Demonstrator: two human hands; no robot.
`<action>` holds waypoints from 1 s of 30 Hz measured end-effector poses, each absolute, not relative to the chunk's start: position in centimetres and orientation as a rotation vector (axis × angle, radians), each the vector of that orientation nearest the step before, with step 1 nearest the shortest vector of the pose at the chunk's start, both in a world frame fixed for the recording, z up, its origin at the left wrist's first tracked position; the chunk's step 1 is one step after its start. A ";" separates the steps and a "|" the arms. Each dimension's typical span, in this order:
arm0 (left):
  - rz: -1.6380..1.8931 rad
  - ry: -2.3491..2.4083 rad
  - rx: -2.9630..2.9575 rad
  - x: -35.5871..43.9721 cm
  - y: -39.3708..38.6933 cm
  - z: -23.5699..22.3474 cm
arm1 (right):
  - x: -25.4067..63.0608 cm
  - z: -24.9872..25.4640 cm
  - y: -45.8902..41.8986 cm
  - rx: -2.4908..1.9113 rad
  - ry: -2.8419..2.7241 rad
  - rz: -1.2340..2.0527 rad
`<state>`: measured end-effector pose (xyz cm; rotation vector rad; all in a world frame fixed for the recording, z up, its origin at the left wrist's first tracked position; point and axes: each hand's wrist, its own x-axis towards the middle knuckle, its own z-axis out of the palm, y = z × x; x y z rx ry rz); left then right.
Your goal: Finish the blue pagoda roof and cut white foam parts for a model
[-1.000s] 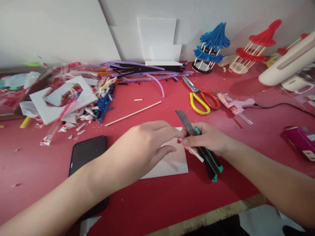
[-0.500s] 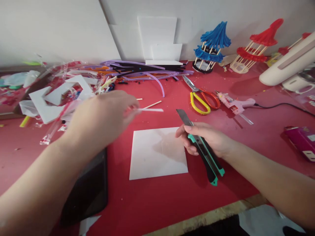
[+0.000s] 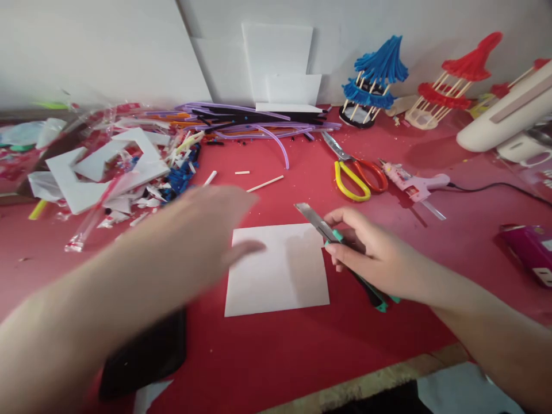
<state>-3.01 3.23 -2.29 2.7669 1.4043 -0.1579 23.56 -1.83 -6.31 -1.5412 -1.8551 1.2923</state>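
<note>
My right hand (image 3: 366,247) is closed around a black and green utility knife (image 3: 317,221), its blade out and pointing up and left over the edge of a white foam board piece (image 3: 280,270). Blurred by motion, my left hand (image 3: 207,230) hovers over the left side of that board, thumb apart from the fingers, holding nothing visible. Beyond it a short white strip (image 3: 210,178) lies beside the scrap pile. A thin wooden stick (image 3: 265,184) is partly covered by my left hand, and a shorter stick piece (image 3: 242,172) lies behind it.
Scraps and plastic wrappers (image 3: 107,167) fill the left side; pipe cleaners (image 3: 259,126) lie along the wall. Scissors (image 3: 353,172), a pink glue gun (image 3: 414,181) and blue (image 3: 375,80) and red (image 3: 448,86) stick towers stand right. A black phone (image 3: 146,356) is under my left arm.
My left hand carried the white strip from the right hand to the left, let it go by the scraps, and swung back over the board. The knife has tilted lower to the left.
</note>
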 end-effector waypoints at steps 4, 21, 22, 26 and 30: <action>-0.034 0.874 2.797 0.6 -1.2 -3.2 | 23.9 -6.1 -3.4 -1.493 -2.211 0.762; -0.083 0.840 2.742 0.4 -1.9 -5.6 | 25.3 -7.1 -5.5 -1.469 -2.269 0.808; -0.078 0.835 2.737 0.5 -1.9 -5.6 | 25.3 -7.1 -5.5 -1.470 -2.270 0.812; -0.118 0.819 2.760 0.6 -1.9 -5.6 | 25.3 -7.0 -5.4 -1.470 -2.276 0.829; -0.163 0.806 2.783 0.7 -1.9 -5.6 | 25.3 -7.0 -5.5 -1.472 -2.274 0.816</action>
